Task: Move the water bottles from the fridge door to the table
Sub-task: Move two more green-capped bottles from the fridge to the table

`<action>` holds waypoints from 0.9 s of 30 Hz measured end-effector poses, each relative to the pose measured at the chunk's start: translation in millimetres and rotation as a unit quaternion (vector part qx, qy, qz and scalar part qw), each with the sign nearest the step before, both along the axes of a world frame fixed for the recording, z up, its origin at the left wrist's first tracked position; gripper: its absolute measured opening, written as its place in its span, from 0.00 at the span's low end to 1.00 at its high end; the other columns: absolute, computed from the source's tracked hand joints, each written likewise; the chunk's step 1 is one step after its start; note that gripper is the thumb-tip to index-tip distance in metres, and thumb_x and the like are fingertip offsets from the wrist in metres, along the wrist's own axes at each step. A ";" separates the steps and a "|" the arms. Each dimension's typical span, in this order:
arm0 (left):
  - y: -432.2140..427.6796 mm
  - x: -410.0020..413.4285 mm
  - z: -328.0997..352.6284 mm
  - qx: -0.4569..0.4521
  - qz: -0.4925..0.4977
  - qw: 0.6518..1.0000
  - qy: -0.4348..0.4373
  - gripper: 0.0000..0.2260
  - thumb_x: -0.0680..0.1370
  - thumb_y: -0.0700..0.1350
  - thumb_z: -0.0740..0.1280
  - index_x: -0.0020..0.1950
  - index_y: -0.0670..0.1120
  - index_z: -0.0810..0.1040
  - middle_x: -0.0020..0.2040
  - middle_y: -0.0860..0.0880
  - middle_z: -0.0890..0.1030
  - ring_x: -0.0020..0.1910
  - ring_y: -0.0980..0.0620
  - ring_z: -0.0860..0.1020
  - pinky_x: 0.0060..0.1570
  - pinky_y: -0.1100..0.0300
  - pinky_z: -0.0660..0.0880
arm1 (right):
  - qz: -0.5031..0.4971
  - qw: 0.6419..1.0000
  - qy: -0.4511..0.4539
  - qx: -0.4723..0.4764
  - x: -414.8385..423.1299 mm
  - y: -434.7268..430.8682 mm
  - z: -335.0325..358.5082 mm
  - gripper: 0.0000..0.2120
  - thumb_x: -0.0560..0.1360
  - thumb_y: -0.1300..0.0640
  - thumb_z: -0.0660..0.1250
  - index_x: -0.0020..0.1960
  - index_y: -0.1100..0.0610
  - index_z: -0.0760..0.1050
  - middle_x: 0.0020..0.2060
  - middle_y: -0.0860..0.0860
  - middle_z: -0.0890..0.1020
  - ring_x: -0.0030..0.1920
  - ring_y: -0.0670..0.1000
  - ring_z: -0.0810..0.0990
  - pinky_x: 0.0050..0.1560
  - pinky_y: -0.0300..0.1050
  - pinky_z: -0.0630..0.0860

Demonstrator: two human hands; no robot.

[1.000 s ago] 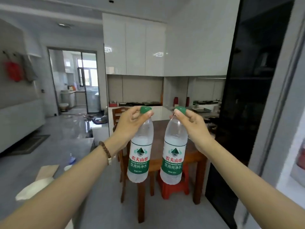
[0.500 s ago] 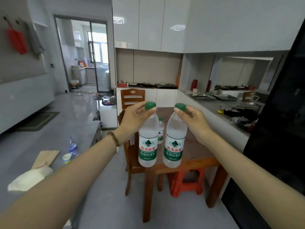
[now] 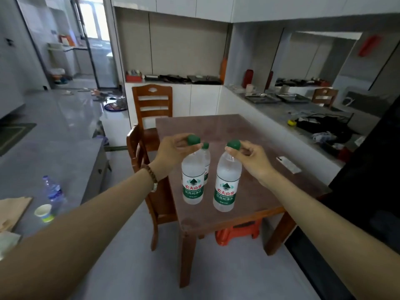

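Wooden table (image 3: 227,131), bottles (image 3: 193,182) labelled 农夫山泉

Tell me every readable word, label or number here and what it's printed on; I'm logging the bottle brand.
"农夫山泉" in red on the label of the bottle in the left hand.
"农夫山泉" in red on the label of the bottle in the right hand.
"饮用纯净水" in white on the green band of both labels.
Smaller print beneath on both labels: too small to read.
Third bottle behind them: label mostly hidden.
Blue-labelled bottle on the grey counter: blurred.
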State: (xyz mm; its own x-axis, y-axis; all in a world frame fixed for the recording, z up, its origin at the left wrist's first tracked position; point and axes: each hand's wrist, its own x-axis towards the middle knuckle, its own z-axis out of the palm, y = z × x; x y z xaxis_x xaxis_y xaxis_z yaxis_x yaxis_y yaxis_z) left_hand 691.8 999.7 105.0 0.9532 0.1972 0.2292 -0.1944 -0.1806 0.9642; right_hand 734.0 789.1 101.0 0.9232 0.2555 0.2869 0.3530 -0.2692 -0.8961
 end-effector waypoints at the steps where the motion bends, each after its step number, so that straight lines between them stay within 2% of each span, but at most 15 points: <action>1: 3.2 13.9 -8.3 -0.003 0.000 1.000 0.010 0.18 0.70 0.37 0.73 0.58 0.38 0.78 0.52 0.47 0.81 0.40 0.66 0.79 0.39 0.75 0.74 | 0.001 1.000 0.007 -0.004 13.8 3.1 -6.9 0.06 0.70 0.55 0.72 0.46 0.46 0.81 0.45 0.57 0.80 0.44 0.52 0.74 0.48 0.43 0.71; 3: 7.0 38.6 -24.8 -0.008 0.002 0.999 0.032 0.17 0.70 0.36 0.72 0.58 0.37 0.78 0.53 0.45 0.81 0.39 0.65 0.80 0.38 0.75 0.74 | 0.004 1.000 0.018 -0.015 40.7 8.0 -21.7 0.07 0.70 0.57 0.72 0.48 0.50 0.81 0.46 0.58 0.82 0.43 0.49 0.76 0.47 0.38 0.71; 6: 9.9 71.9 -47.6 -0.018 0.006 0.998 0.053 0.17 0.71 0.33 0.70 0.59 0.33 0.76 0.52 0.43 0.80 0.35 0.69 0.79 0.35 0.76 0.73 | 0.023 0.999 0.027 -0.028 80.6 15.0 -43.4 0.11 0.70 0.62 0.72 0.52 0.56 0.80 0.48 0.55 0.83 0.36 0.36 0.78 0.43 0.27 0.72; 8: 11.5 87.7 -63.0 -0.031 0.020 0.998 0.054 0.17 0.71 0.31 0.70 0.59 0.32 0.75 0.51 0.44 0.79 0.34 0.69 0.79 0.36 0.75 0.74 | 0.048 0.998 0.034 -0.033 106.1 19.6 -58.7 0.15 0.69 0.65 0.72 0.56 0.61 0.78 0.48 0.53 0.81 0.36 0.32 0.78 0.43 0.26 0.73; 9: 12.7 95.8 -71.4 -0.034 0.034 0.997 0.057 0.17 0.70 0.31 0.70 0.59 0.33 0.76 0.50 0.45 0.79 0.35 0.69 0.79 0.36 0.75 0.74 | 0.057 0.997 0.039 -0.041 119.6 21.2 -67.5 0.16 0.69 0.65 0.72 0.56 0.61 0.78 0.48 0.54 0.81 0.37 0.34 0.78 0.44 0.29 0.74; 12: 12.9 114.6 -93.6 -0.032 0.052 0.996 0.061 0.17 0.69 0.32 0.71 0.57 0.35 0.77 0.48 0.50 0.81 0.38 0.67 0.80 0.44 0.70 0.78 | 0.095 0.991 0.074 -0.064 155.5 25.3 -92.4 0.15 0.68 0.63 0.73 0.54 0.62 0.79 0.47 0.55 0.82 0.47 0.50 0.79 0.55 0.49 0.77; 15: 10.8 129.0 -109.4 -0.017 0.058 0.996 0.060 0.15 0.70 0.32 0.71 0.56 0.35 0.78 0.46 0.51 0.81 0.40 0.65 0.81 0.42 0.72 0.76 | 0.116 0.987 0.085 -0.069 181.0 29.7 -111.1 0.15 0.68 0.63 0.74 0.53 0.57 0.79 0.47 0.54 0.82 0.49 0.55 0.80 0.58 0.55 0.77; 18: 9.7 139.8 -121.7 -0.020 0.072 0.995 0.068 0.15 0.69 0.34 0.72 0.55 0.37 0.79 0.45 0.51 0.83 0.41 0.62 0.81 0.44 0.69 0.77 | 0.135 0.983 0.097 -0.075 198.1 33.1 -123.8 0.17 0.67 0.60 0.75 0.55 0.58 0.79 0.49 0.54 0.82 0.51 0.55 0.81 0.57 0.50 0.78; 21: 8.9 148.3 -131.7 -0.011 0.077 0.994 0.078 0.13 0.69 0.35 0.73 0.53 0.41 0.81 0.42 0.56 0.84 0.43 0.60 0.82 0.46 0.67 0.77 | 0.147 0.980 0.098 -0.091 209.3 33.4 -132.9 0.22 0.67 0.58 0.75 0.60 0.59 0.77 0.50 0.52 0.82 0.51 0.51 0.80 0.48 0.30 0.77; 22: 7.9 150.2 -133.7 -0.006 0.077 0.994 0.080 0.13 0.69 0.35 0.73 0.52 0.42 0.81 0.42 0.57 0.84 0.44 0.60 0.82 0.48 0.65 0.77 | 0.151 0.979 0.097 -0.092 211.4 34.5 -134.7 0.22 0.67 0.59 0.75 0.60 0.59 0.77 0.50 0.51 0.82 0.50 0.49 0.80 0.46 0.27 0.75; 24: 6.0 153.1 -137.3 0.000 0.076 0.994 0.083 0.13 0.69 0.36 0.73 0.53 0.42 0.81 0.45 0.55 0.84 0.46 0.59 0.81 0.54 0.61 0.76 | 0.160 0.978 0.095 -0.091 215.0 36.8 -138.7 0.22 0.67 0.59 0.76 0.60 0.58 0.77 0.50 0.51 0.82 0.50 0.48 0.80 0.47 0.27 0.75; 27: 5.0 156.4 -142.6 0.002 0.078 0.993 0.088 0.13 0.69 0.36 0.73 0.53 0.42 0.81 0.44 0.56 0.84 0.46 0.60 0.81 0.57 0.59 0.75 | 0.171 0.977 0.090 -0.085 219.2 39.2 -146.2 0.21 0.66 0.58 0.76 0.57 0.58 0.79 0.48 0.50 0.83 0.50 0.48 0.81 0.53 0.34 0.75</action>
State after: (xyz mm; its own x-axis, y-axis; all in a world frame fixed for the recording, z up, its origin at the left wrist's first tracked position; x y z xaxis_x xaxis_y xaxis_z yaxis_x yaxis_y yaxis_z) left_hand 848.2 1004.6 -37.6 0.9363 0.3457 0.0627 0.0076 -0.1983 0.9801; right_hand 953.2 828.2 -45.2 0.8074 0.5875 0.0532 0.2885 -0.3145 -0.9044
